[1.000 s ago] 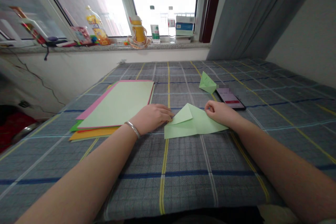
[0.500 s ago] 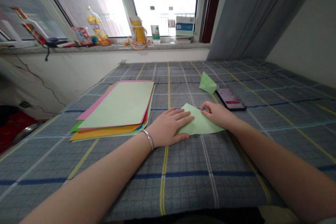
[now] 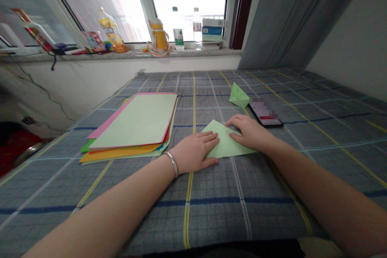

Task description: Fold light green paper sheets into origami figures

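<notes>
A light green sheet of paper (image 3: 223,141), folded into a triangle-like shape, lies on the plaid cloth between my hands. My left hand (image 3: 198,149) rests flat on its left part, fingers stretched out over the paper. On the upper right edge lies my right hand (image 3: 249,131), its index finger and thumb apart and touching the paper, the other fingers partly hidden. Beyond it stands a small folded green paper piece (image 3: 238,96), touching or very close to a phone (image 3: 266,113) with a lit screen.
A stack of coloured paper (image 3: 136,121) lies on the plaid cloth (image 3: 211,209) to the left. Along the windowsill (image 3: 127,53) stand a yellow drink bottle (image 3: 111,30), a yellow cup (image 3: 159,36), clear bottles and a blue-and-white box (image 3: 212,31). A grey curtain hangs at right.
My right hand has slid a little left along the paper's upper edge, and its pinched fingers have spread. My left hand has shifted slightly toward me.
</notes>
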Tool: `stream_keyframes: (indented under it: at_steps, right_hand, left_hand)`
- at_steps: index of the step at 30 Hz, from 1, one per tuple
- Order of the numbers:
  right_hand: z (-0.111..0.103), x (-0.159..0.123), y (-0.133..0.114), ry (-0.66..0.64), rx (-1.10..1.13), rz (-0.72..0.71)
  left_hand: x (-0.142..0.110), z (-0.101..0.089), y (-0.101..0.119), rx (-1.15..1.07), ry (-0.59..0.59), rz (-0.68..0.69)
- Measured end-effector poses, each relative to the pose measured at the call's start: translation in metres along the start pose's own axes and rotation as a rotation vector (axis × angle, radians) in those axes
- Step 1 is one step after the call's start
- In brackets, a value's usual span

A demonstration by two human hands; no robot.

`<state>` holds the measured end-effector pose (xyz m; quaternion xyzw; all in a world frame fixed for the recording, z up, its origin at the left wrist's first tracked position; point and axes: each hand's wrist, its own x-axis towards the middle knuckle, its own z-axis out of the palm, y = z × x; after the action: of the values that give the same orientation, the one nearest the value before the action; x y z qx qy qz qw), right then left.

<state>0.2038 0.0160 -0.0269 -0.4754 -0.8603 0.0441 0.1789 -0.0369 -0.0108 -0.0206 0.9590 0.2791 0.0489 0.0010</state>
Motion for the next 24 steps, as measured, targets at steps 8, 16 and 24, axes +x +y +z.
stream_keyframes:
  at_steps: [8, 16, 24]
  right_hand:
    - [-0.008, -0.009, -0.022, -0.190, -0.034, -0.216]
    - [-0.010, -0.008, -0.027, -0.148, -0.050, -0.265]
    - [-0.013, -0.011, -0.028, -0.146, 0.009, -0.250]
  left_hand:
    - [-0.003, -0.004, 0.005, 0.036, 0.002, -0.021]
    - [0.000, 0.005, 0.001, 0.068, 0.034, -0.055]
    - [-0.002, -0.004, 0.000, -0.009, 0.089, -0.049]
